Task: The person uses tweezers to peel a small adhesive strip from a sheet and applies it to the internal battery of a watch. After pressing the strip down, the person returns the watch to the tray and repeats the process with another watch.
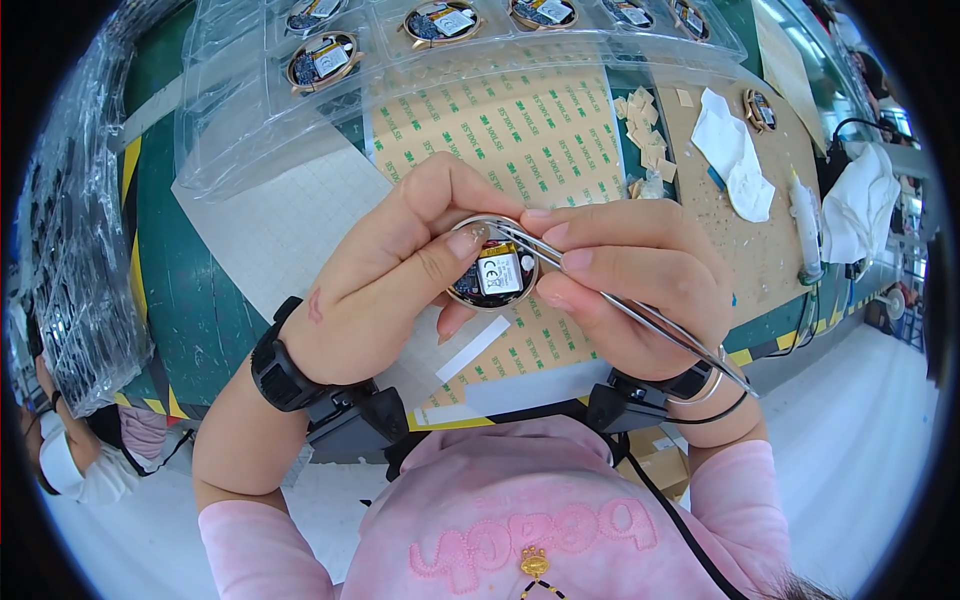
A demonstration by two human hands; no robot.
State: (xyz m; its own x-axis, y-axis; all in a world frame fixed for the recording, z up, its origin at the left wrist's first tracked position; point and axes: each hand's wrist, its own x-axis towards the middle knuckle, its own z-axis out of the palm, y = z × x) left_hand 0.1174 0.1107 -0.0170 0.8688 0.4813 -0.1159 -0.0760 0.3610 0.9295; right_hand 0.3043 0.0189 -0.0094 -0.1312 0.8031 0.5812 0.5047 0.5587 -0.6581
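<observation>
My left hand (400,265) is closed around the rim of a round smartwatch case (497,290), its thumb lying over the case's upper left edge. Inside the case a white-labelled battery, dark circuit board and a bit of yellow tape are showing. My right hand (640,270) pinches a pair of metal tweezers (655,322), whose tips reach into the top of the case near my left thumb. Some right fingertips rest close to the case's right rim. Whether the tips grip anything is too small to tell.
A clear plastic tray (385,62) with several similar watch cases stands at the back. Below lie printed tan adhesive sheets (560,110) and a pale gridded sheet (290,200). At right, a brown board (700,235) carries white wipes (735,160), a lone watch case (760,110) and a white tube (806,225).
</observation>
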